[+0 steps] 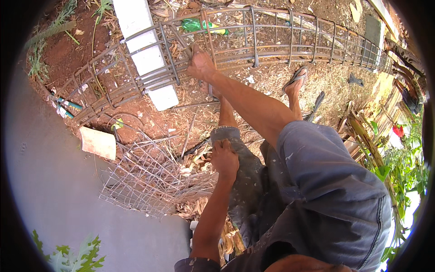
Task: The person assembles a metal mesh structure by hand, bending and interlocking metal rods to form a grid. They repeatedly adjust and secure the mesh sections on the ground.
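A long cage of steel reinforcing bars (285, 46), tied with square stirrups (254, 38), stretches across the upper part of the head view. My right hand (201, 65) is closed at its near side, around a short rusty steel rod (180, 40) that slants up into the cage. Whether the rod is a stirrup or a tool, I cannot tell. My left hand (225, 158) rests on my bent knee with its fingers curled; whatever they hold, if anything, is hidden.
A white block (147, 50) lies under the cage, and a grey block (372, 31) under its far right part. A green plastic bottle (199, 26) lies behind the bars. Wire mesh (136, 181) and a brick-like piece (98, 143) sit left, beside smooth grey paving (54, 181).
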Demonstrator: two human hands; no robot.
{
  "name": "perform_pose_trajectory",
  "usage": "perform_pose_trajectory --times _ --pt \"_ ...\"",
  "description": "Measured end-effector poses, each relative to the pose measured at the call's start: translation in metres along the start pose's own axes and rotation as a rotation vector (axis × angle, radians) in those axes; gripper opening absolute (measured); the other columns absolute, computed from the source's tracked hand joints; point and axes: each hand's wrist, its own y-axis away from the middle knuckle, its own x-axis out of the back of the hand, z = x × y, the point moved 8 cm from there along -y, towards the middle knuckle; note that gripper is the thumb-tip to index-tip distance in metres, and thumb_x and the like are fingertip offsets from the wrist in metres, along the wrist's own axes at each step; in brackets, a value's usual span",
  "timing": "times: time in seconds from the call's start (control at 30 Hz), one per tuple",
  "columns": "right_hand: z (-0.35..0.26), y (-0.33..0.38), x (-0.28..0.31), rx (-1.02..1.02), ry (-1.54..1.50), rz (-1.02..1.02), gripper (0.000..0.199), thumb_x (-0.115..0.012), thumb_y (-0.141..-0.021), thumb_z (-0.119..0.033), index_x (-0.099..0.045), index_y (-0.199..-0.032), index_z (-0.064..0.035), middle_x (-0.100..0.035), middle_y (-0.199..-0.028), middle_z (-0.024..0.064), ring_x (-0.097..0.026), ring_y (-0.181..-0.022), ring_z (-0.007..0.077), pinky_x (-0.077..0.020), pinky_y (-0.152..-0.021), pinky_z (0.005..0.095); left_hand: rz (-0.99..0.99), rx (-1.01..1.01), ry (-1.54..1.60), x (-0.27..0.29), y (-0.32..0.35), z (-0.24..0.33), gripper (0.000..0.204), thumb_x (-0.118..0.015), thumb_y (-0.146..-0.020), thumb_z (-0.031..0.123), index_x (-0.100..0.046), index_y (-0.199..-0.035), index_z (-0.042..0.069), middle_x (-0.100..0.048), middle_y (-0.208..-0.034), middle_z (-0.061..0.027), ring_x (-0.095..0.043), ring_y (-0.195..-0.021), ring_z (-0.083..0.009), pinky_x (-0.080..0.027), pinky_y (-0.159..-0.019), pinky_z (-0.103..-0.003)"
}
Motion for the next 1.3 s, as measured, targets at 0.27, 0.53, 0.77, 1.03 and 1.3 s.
perform_pose_trajectory --times 0.27,0.53,0.77,1.03,1.3 --pt "0.028 -0.019 0.061 -0.124 -0.263 0.092 0.029 -0.058 -0.084 -0.016 -0.053 -0.108 -0.0006 -0.064 -0.075 0.0186 -0.063 -0.07 0.0351 -0.0502 -0.069 0.042 -0.083 -0.035 -0.054 -0.016 0.003 0.013 0.034 -0.061 -0.079 0.017 -0.059 -0.111 0.005 -0.056 -0.11 -0.0142 -0.057 -0.104 -0.0318 -0.053 -0.076 -0.042" --pt "-0.033 -0.083 0.032 0.32 0.342 0.109 0.033 -0.054 -0.083 -0.019 -0.055 -0.108 0.0022 -0.065 -0.083 0.0264 -0.062 -0.081 0.0462 -0.0486 -0.077 0.0499 -0.084 -0.034 -0.008 -0.02 -0.002 0.014 0.036 -0.064 -0.074 0.016 -0.061 -0.108 0.005 -0.056 -0.109 -0.0146 -0.058 -0.1 -0.0324 -0.054 -0.074 -0.039" --pt "-0.023 -0.081 0.01 0.212 0.205 -0.004 0.032 -0.055 -0.087 -0.015 -0.047 -0.117 -0.0054 -0.064 -0.085 0.0263 -0.062 -0.08 0.0451 -0.0489 -0.072 0.0505 0.029 -0.027 0.049 -0.011 -0.006 0.002 0.039 -0.069 -0.071 0.016 -0.061 -0.106 0.003 -0.056 -0.106 -0.0144 -0.058 -0.098 -0.0329 -0.055 -0.074 -0.039" --pt "-0.03 -0.067 0.011 0.136 0.157 0.074 0.038 -0.059 -0.079 -0.01 -0.051 -0.116 -0.0054 -0.065 -0.086 0.0262 -0.063 -0.083 0.0444 -0.0489 -0.074 0.0506 0.0 0.033 0.089 -0.007 -0.006 -0.012 0.044 -0.074 -0.069 0.022 -0.059 -0.106 0.006 -0.057 -0.104 -0.0111 -0.062 -0.091 -0.0285 -0.056 -0.072 -0.038" --pt "-0.016 -0.06 0.005 0.174 0.172 0.06 0.027 -0.058 -0.087 -0.015 -0.049 -0.112 -0.0093 -0.064 -0.081 0.0238 -0.062 -0.076 0.0436 -0.048 -0.068 0.0504 0.027 0.001 0.089 -0.005 -0.005 -0.003 0.038 -0.071 -0.071 0.02 -0.06 -0.105 0.005 -0.056 -0.101 -0.011 -0.06 -0.092 -0.0301 -0.055 -0.071 -0.037"
